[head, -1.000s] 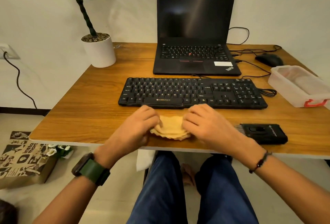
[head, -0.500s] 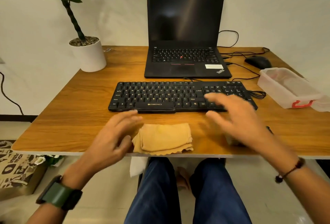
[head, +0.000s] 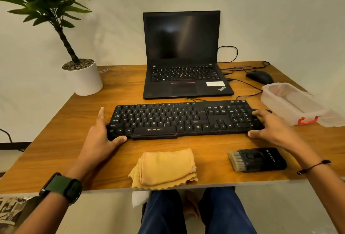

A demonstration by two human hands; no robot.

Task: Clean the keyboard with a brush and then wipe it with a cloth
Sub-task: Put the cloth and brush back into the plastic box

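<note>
keyboard position: the black unit lies flat near the middle of the wooden desk, directly in front of the open laptop and square to the near edge. your left hand sits at its left end: the thumb presses the front edge at the corner, and the fingers extend straight up along the left side, so the hand brackets that end in a wide, uncurled spread. your right hand sits at its right end: the thumb touches the front right corner, and the fingers are spread and lightly bent over the numeric keypad edge. you cannot tell whether the keyboard is lifted or merely touched. the folded yellow cloth lies at the near desk edge, just in front of the spacebar, apart from both hands. the black brush lies flat to the right of the cloth, bristles pointing left, below your right forearm. a white plant pot stands at far left. a mouse and a clear plastic box sit at far right.
</note>
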